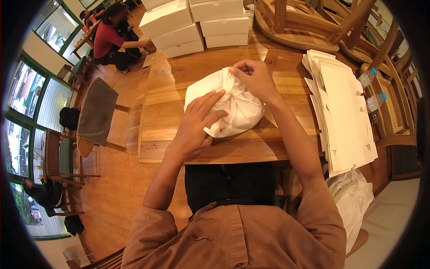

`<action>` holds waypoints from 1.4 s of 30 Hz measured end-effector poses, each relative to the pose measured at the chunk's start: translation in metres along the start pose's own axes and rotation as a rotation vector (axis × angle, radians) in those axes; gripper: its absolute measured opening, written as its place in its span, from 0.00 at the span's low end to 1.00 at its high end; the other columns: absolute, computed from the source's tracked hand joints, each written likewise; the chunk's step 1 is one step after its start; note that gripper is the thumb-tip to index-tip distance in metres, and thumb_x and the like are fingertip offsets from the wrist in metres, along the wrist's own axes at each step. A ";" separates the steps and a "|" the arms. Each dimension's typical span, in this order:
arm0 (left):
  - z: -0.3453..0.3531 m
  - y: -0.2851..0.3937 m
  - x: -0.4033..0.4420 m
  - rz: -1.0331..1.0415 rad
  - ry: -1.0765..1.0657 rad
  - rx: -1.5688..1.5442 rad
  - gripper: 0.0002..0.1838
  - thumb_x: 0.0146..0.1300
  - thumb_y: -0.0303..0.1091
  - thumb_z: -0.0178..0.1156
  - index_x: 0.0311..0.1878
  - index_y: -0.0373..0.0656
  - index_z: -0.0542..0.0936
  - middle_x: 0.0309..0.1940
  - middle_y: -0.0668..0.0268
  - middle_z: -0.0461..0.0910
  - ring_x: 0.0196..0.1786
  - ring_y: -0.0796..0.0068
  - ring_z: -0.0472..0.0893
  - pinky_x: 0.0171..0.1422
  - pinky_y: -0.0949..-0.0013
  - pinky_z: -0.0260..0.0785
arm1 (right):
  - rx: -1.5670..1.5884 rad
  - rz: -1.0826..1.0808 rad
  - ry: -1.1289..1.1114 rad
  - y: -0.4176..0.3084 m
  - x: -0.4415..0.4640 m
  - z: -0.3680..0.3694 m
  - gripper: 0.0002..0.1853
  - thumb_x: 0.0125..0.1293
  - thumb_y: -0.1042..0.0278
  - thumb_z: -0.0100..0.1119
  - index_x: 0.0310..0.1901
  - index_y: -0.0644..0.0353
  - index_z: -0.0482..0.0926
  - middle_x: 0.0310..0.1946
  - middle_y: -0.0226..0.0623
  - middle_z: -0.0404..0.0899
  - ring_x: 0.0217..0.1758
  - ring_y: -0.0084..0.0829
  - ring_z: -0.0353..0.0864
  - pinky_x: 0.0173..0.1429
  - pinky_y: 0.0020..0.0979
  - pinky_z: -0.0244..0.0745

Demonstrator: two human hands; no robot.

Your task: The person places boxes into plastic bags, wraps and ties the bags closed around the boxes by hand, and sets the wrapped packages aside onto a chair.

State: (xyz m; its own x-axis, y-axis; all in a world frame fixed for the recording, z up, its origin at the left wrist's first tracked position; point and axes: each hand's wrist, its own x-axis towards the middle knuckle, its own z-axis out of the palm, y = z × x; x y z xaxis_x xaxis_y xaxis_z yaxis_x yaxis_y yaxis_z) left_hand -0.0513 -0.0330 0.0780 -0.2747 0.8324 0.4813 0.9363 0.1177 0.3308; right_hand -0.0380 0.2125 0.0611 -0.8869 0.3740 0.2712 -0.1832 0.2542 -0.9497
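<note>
A rounded white bundle, wrapped in a thin, creased bag or cloth, sits on the wooden table in front of me. Its gathered material twists together near the top middle. My left hand presses on the bundle's left side, its fingers curled over the folds and a loose white corner poking out by the fingertips. At the far side, my right hand pinches another end of the white wrapping between thumb and fingers. What the bundle contains is hidden.
White boxes are stacked at the table's far edge. Flat white cardboard sheets are piled on the right, with plastic bottles beside them. Upturned wooden chairs stand behind. A person in red crouches at far left.
</note>
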 end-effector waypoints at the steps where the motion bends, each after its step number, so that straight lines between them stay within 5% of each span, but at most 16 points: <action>1: 0.000 -0.004 0.001 -0.004 0.004 0.001 0.16 0.74 0.45 0.53 0.49 0.44 0.84 0.74 0.54 0.67 0.77 0.48 0.64 0.77 0.46 0.55 | -0.001 -0.001 -0.005 0.001 -0.001 0.000 0.10 0.67 0.66 0.69 0.40 0.66 0.87 0.28 0.27 0.83 0.29 0.14 0.77 0.34 0.19 0.72; 4: 0.003 -0.011 0.000 0.047 0.062 -0.104 0.08 0.68 0.36 0.59 0.39 0.42 0.80 0.73 0.55 0.68 0.77 0.51 0.63 0.75 0.46 0.56 | 0.017 0.001 0.036 -0.001 -0.003 0.000 0.09 0.66 0.67 0.70 0.39 0.65 0.87 0.27 0.27 0.83 0.29 0.13 0.76 0.32 0.18 0.71; 7: 0.008 -0.007 -0.001 0.078 0.065 -0.075 0.12 0.68 0.38 0.59 0.33 0.41 0.76 0.71 0.54 0.71 0.76 0.49 0.64 0.75 0.47 0.57 | -0.083 0.011 0.107 -0.001 -0.003 0.002 0.09 0.66 0.67 0.70 0.39 0.66 0.87 0.28 0.28 0.83 0.29 0.13 0.77 0.32 0.18 0.71; 10: 0.010 -0.006 -0.006 0.128 0.050 -0.023 0.24 0.78 0.49 0.47 0.30 0.40 0.72 0.71 0.52 0.71 0.77 0.46 0.64 0.76 0.46 0.55 | -0.086 -0.020 0.171 0.002 -0.002 0.004 0.10 0.62 0.67 0.71 0.35 0.68 0.88 0.26 0.34 0.86 0.28 0.20 0.81 0.37 0.25 0.77; 12: 0.011 -0.007 -0.005 0.132 0.061 -0.030 0.13 0.67 0.38 0.61 0.31 0.40 0.74 0.72 0.54 0.70 0.76 0.45 0.64 0.75 0.45 0.55 | -0.115 -0.036 0.157 0.002 -0.001 0.004 0.11 0.64 0.65 0.70 0.37 0.67 0.88 0.27 0.32 0.86 0.28 0.21 0.80 0.38 0.25 0.77; 16: 0.007 0.001 -0.002 0.069 0.055 -0.051 0.16 0.62 0.43 0.68 0.32 0.40 0.75 0.72 0.51 0.68 0.77 0.44 0.62 0.77 0.43 0.53 | 0.096 -0.048 0.081 0.006 0.000 -0.002 0.13 0.66 0.61 0.69 0.37 0.66 0.87 0.27 0.28 0.84 0.30 0.21 0.79 0.39 0.25 0.76; 19: 0.005 0.008 0.000 -0.017 0.121 -0.001 0.23 0.55 0.49 0.74 0.35 0.41 0.76 0.74 0.47 0.64 0.78 0.42 0.59 0.78 0.41 0.50 | 0.096 -0.071 0.221 0.017 0.003 -0.008 0.11 0.70 0.65 0.68 0.44 0.64 0.85 0.34 0.26 0.83 0.36 0.14 0.77 0.41 0.20 0.73; 21: 0.007 0.002 -0.003 -0.060 0.069 0.102 0.31 0.51 0.55 0.76 0.48 0.42 0.77 0.75 0.43 0.58 0.78 0.37 0.56 0.80 0.39 0.47 | 0.054 -0.017 0.312 0.023 0.004 -0.014 0.24 0.70 0.48 0.66 0.46 0.67 0.84 0.38 0.33 0.83 0.42 0.22 0.79 0.48 0.26 0.75; 22: 0.007 0.001 -0.004 -0.060 0.070 0.100 0.31 0.51 0.55 0.76 0.48 0.42 0.77 0.75 0.43 0.58 0.78 0.37 0.56 0.80 0.39 0.47 | 0.051 -0.017 0.311 0.022 0.002 -0.016 0.24 0.70 0.48 0.66 0.46 0.67 0.84 0.38 0.33 0.83 0.42 0.22 0.79 0.48 0.26 0.75; 24: 0.007 -0.002 -0.007 -0.081 0.119 0.112 0.42 0.51 0.57 0.76 0.63 0.44 0.72 0.77 0.41 0.53 0.79 0.36 0.53 0.81 0.39 0.44 | 0.119 0.384 0.187 0.020 -0.002 -0.021 0.34 0.70 0.35 0.58 0.48 0.68 0.82 0.41 0.37 0.82 0.46 0.25 0.79 0.53 0.28 0.75; 28: 0.019 -0.015 -0.025 -0.141 0.262 0.070 0.54 0.49 0.58 0.77 0.73 0.43 0.62 0.78 0.39 0.49 0.80 0.39 0.50 0.81 0.40 0.43 | 0.073 0.404 0.104 0.028 -0.001 -0.023 0.42 0.70 0.26 0.51 0.49 0.70 0.82 0.41 0.40 0.83 0.47 0.29 0.80 0.54 0.29 0.75; 30: 0.032 -0.015 -0.039 -0.394 0.414 -0.168 0.59 0.48 0.55 0.80 0.76 0.38 0.57 0.77 0.38 0.49 0.80 0.42 0.50 0.81 0.44 0.45 | -0.016 0.417 -0.022 0.023 -0.003 -0.022 0.46 0.70 0.22 0.42 0.59 0.66 0.79 0.50 0.42 0.84 0.53 0.29 0.81 0.58 0.32 0.74; 36: 0.037 -0.025 -0.046 -0.603 0.418 -0.673 0.57 0.51 0.41 0.81 0.77 0.34 0.56 0.75 0.43 0.56 0.77 0.48 0.58 0.80 0.53 0.51 | -0.111 0.312 -0.202 0.007 -0.016 -0.010 0.45 0.73 0.25 0.39 0.57 0.67 0.82 0.52 0.45 0.83 0.56 0.35 0.80 0.64 0.33 0.70; 40: 0.032 -0.027 -0.051 -0.560 0.434 -0.697 0.53 0.57 0.40 0.76 0.79 0.35 0.55 0.75 0.46 0.59 0.78 0.52 0.60 0.80 0.55 0.53 | -0.144 0.135 -0.252 0.029 -0.018 -0.003 0.45 0.72 0.25 0.40 0.50 0.70 0.83 0.46 0.48 0.84 0.53 0.37 0.79 0.62 0.36 0.69; 42: 0.022 -0.029 -0.057 -0.562 0.435 -0.818 0.50 0.62 0.43 0.71 0.80 0.37 0.53 0.77 0.49 0.58 0.79 0.53 0.60 0.80 0.56 0.55 | -0.257 0.030 -0.246 0.030 -0.016 0.000 0.45 0.74 0.26 0.39 0.54 0.72 0.80 0.55 0.52 0.79 0.63 0.42 0.72 0.70 0.38 0.62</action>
State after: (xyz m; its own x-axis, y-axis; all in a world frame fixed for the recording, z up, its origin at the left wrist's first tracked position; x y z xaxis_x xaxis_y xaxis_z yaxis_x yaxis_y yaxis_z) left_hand -0.0581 -0.0716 0.0228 -0.8240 0.4894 0.2856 0.2672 -0.1089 0.9575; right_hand -0.0294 0.2138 0.0279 -0.9716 0.1665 0.1680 -0.0704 0.4745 -0.8775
